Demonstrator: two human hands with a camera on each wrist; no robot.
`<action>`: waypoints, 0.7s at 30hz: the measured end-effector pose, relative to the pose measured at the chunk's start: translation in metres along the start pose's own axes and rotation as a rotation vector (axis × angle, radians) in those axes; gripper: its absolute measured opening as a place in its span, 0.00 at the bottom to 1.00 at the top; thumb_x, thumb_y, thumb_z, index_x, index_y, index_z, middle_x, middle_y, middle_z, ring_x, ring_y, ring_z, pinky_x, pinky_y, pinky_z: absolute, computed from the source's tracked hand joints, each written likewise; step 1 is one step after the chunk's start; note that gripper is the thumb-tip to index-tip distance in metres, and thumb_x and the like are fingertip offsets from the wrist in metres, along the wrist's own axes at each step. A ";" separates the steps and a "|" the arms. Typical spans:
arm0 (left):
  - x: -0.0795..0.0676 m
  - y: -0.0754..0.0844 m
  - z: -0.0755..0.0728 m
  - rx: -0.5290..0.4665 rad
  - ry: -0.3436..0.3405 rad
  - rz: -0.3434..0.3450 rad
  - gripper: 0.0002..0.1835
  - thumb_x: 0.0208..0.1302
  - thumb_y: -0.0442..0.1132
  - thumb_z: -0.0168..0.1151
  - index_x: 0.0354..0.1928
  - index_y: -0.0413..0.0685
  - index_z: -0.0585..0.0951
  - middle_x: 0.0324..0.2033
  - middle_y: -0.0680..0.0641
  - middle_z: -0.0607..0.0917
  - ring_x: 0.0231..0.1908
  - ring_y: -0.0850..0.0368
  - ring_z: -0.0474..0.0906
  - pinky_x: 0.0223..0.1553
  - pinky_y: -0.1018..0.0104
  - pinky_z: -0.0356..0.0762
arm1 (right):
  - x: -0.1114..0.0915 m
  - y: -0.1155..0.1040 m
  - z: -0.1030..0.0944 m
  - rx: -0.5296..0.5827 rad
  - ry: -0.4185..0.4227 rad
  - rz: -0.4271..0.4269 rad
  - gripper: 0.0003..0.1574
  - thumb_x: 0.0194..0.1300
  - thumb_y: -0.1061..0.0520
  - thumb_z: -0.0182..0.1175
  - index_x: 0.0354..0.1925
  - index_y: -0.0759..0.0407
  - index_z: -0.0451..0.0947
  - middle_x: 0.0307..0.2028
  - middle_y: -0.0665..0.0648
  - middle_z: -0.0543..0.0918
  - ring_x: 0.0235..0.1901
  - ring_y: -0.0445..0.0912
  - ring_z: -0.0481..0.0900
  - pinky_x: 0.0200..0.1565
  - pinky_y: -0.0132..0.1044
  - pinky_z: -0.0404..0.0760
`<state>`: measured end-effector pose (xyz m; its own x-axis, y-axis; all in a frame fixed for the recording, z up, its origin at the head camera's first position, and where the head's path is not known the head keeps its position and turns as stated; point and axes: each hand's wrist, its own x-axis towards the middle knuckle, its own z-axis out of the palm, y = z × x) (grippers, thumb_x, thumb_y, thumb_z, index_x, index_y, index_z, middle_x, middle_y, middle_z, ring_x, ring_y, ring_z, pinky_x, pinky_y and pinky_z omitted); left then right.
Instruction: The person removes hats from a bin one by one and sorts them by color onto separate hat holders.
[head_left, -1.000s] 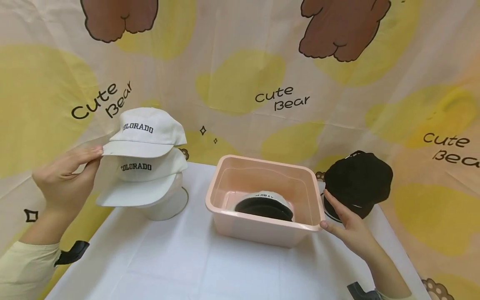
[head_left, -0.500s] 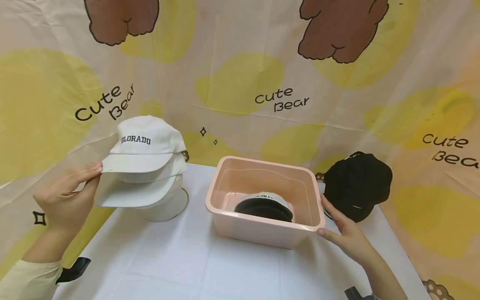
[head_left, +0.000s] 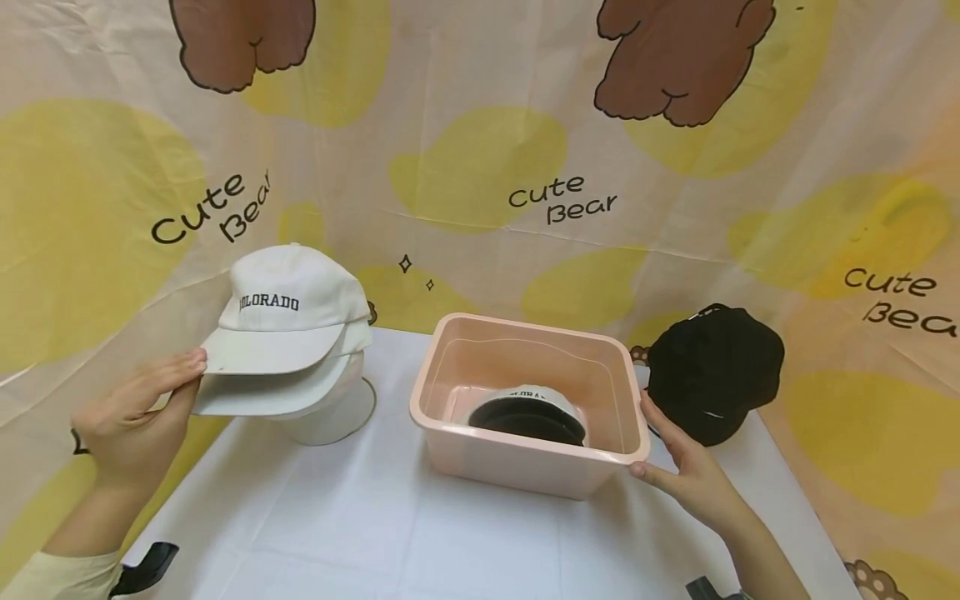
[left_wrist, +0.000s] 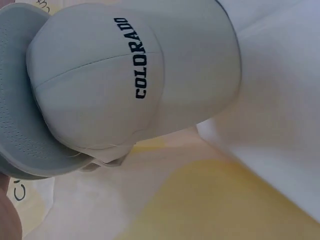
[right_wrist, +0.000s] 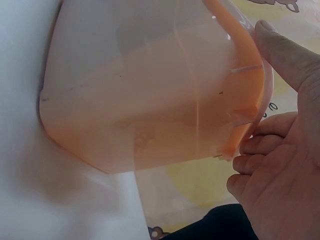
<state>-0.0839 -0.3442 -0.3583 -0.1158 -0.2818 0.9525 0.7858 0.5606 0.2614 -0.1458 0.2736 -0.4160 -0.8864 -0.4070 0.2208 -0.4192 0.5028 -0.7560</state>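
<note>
My left hand (head_left: 142, 408) pinches the brim edge of the upper white COLORADO baseball cap (head_left: 288, 287). Directly under it, a second white baseball cap (left_wrist: 105, 75) sits on a white head-shaped stand (head_left: 322, 425); its lettering faces the left wrist camera. The upper cap's brim underside (left_wrist: 22, 100) also shows there, with my thumb (left_wrist: 7, 215) at its edge. My right hand (head_left: 701, 483) grips the near right corner of the pink plastic bin (head_left: 510, 467), thumb and fingers around the rim. Inside the bin lies a white cap (head_left: 536, 400) with a dark inside.
A black cap (head_left: 716, 367) rests on a stand at the right, just behind my right hand. White cloth (head_left: 360, 525) covers the table. A printed bear curtain (head_left: 465, 167) hangs close behind the things.
My left hand has lowered the upper white cap down over the one on the stand, hiding the lower cap's lettering in the head view. My right hand stays at the bin's corner.
</note>
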 end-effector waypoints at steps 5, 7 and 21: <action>-0.005 0.003 -0.007 0.044 -0.044 -0.018 0.03 0.51 0.16 0.68 0.27 0.23 0.87 0.32 0.34 0.90 0.41 0.61 0.90 0.50 0.75 0.83 | 0.000 -0.001 0.001 0.004 -0.002 0.005 0.60 0.61 0.62 0.73 0.82 0.49 0.51 0.81 0.57 0.50 0.78 0.61 0.48 0.62 0.12 0.54; -0.007 0.003 -0.010 0.051 -0.059 -0.017 0.02 0.52 0.16 0.68 0.27 0.24 0.87 0.32 0.35 0.90 0.41 0.62 0.90 0.50 0.76 0.82 | -0.001 -0.001 0.001 0.003 0.000 0.000 0.60 0.61 0.62 0.73 0.82 0.49 0.51 0.81 0.56 0.50 0.78 0.60 0.47 0.62 0.12 0.53; -0.018 0.007 -0.021 -0.040 -0.158 -0.014 0.03 0.54 0.16 0.67 0.26 0.22 0.86 0.34 0.34 0.90 0.43 0.59 0.90 0.52 0.75 0.82 | -0.001 0.001 0.002 -0.004 0.011 -0.016 0.60 0.60 0.62 0.73 0.81 0.52 0.52 0.81 0.56 0.51 0.78 0.37 0.47 0.63 0.12 0.53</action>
<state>-0.0637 -0.3515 -0.3768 -0.2189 -0.1615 0.9623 0.8065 0.5253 0.2716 -0.1447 0.2729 -0.4178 -0.8816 -0.4067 0.2394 -0.4339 0.4991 -0.7501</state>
